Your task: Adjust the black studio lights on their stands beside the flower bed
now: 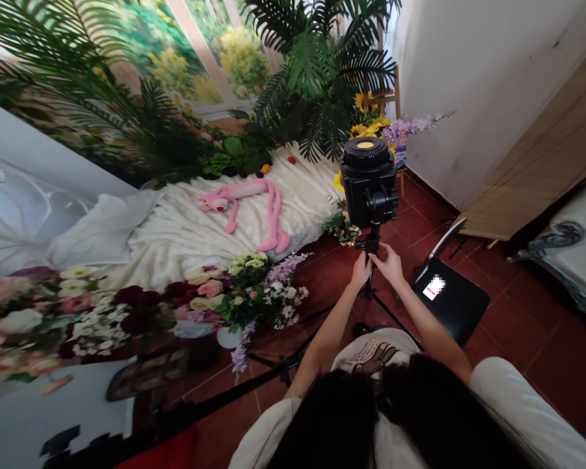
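A black studio light (368, 182) stands upright on a black stand (371, 290) in front of me. Just below the light's bracket, my left hand (361, 268) is closed round the stand's pole. My right hand (389, 264) is on the other side of the same pole, its fingers bent against it and touching near my left hand. The fingertips are small and partly hidden by the pole. A small knob (360, 245) sticks out to the left above my left hand.
A pink plush toy (247, 192) lies on white furry cloth (176, 228). Flowers (209, 293) line its near side. A black chair (452, 299) bears a lit phone (434, 286). A dark boom (215, 400) crosses the lower left, and palm leaves (317, 65) stand behind.
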`<state>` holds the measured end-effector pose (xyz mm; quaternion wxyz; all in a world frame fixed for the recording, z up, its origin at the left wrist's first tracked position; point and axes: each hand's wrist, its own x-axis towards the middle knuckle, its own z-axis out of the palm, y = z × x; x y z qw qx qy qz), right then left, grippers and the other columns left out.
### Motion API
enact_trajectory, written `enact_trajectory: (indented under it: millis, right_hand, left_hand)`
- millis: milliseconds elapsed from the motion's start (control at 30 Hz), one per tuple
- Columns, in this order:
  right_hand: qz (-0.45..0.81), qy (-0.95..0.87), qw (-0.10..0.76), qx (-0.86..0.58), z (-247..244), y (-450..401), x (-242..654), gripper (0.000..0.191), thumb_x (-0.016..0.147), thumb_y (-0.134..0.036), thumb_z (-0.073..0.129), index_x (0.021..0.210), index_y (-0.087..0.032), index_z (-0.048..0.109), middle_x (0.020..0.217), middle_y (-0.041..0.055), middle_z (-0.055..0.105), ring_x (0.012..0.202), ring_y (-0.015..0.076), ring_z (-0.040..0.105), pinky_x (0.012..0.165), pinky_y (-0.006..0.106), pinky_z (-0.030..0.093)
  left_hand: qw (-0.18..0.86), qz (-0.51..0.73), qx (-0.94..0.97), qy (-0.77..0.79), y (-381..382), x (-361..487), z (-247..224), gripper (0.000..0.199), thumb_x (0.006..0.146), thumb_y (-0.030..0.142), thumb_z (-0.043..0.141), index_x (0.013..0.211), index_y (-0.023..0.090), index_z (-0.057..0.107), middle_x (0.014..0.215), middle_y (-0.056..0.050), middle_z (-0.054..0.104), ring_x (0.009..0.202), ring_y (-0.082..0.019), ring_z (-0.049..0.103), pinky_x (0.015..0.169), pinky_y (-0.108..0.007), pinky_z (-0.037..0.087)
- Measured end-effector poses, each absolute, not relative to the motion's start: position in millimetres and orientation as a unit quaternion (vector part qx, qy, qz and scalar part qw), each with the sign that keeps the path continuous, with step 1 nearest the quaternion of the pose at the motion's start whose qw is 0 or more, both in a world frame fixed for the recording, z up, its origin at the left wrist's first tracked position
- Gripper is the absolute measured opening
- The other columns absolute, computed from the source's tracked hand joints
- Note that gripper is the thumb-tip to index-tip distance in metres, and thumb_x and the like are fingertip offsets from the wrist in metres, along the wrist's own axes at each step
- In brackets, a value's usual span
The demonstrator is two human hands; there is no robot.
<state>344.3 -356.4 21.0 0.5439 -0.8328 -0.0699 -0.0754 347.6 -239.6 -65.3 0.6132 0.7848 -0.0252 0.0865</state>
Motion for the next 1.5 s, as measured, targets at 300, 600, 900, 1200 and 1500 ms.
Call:
enact_trajectory:
  millis: [300, 600, 900, 1200, 1500]
  right_hand:
    - [-0.085, -0.1, 0.543, -0.829, 69.1, -343.8, 368.0, 0.033, 0.071, -0.041, 0.066, 0.092, -0.016, 0.068, 0.09, 0.006, 0.072, 0.077, 0.0215, 0.066, 0.071, 0.029, 0.05]
    - [-0.158, -0.126, 0.605, -0.77, 147.3, -329.2, 376.8, 0.04, 0.068, -0.045, 0.07, 0.095, -0.015, 0.068, 0.093, 0.0057, 0.072, 0.09, 0.0219, 0.065, 0.083, 0.032, 0.05]
    - [-0.079, -0.122, 0.616, -0.774, 71.6, -368.6, 354.6, 0.035, 0.078, -0.043, 0.061, 0.105, -0.021, 0.06, 0.1, 0.006, 0.068, 0.093, 0.0181, 0.065, 0.086, 0.033, 0.05]
    - [0.112, 0.109, 0.776, -0.611, -19.4, -373.8, 334.1, 0.01, 0.08, -0.025, 0.06, 0.087, -0.023, 0.054, 0.069, -0.0037, 0.062, 0.059, 0.0105, 0.059, 0.062, 0.022, 0.051]
    - [0.291, 0.258, 0.881, -0.269, -28.1, -368.2, 348.3, 0.018, 0.085, -0.004, 0.037, 0.081, -0.016, 0.051, 0.054, -0.0038, 0.055, 0.044, 0.0064, 0.055, 0.048, 0.014, 0.05]
  left_hand:
    - [0.612, 0.089, 0.786, -0.021, -244.7, 346.8, -58.5, 0.043, 0.089, 0.041, 0.041, 0.125, 0.018, 0.046, 0.122, -0.011, 0.057, 0.112, -0.02, 0.054, 0.099, -0.037, 0.04]
    - [0.591, 0.11, 0.799, 0.023, -248.1, 348.3, -53.7, 0.045, 0.091, 0.046, 0.035, 0.123, 0.018, 0.049, 0.118, -0.011, 0.06, 0.111, -0.021, 0.055, 0.097, -0.036, 0.041]
    - [0.585, 0.122, 0.801, 0.017, -248.5, 349.4, -60.6, 0.045, 0.091, 0.045, 0.035, 0.125, 0.019, 0.049, 0.122, -0.011, 0.058, 0.114, -0.021, 0.054, 0.099, -0.037, 0.04]
    - [0.579, 0.108, 0.808, 0.023, -248.4, 349.1, -59.1, 0.042, 0.092, 0.04, 0.035, 0.124, 0.018, 0.049, 0.12, -0.011, 0.06, 0.114, -0.02, 0.053, 0.098, -0.036, 0.041]
    - [0.595, 0.1, 0.797, 0.02, -247.1, 348.2, -54.3, 0.043, 0.091, 0.043, 0.036, 0.123, 0.018, 0.05, 0.12, -0.011, 0.06, 0.115, -0.019, 0.054, 0.1, -0.035, 0.04]
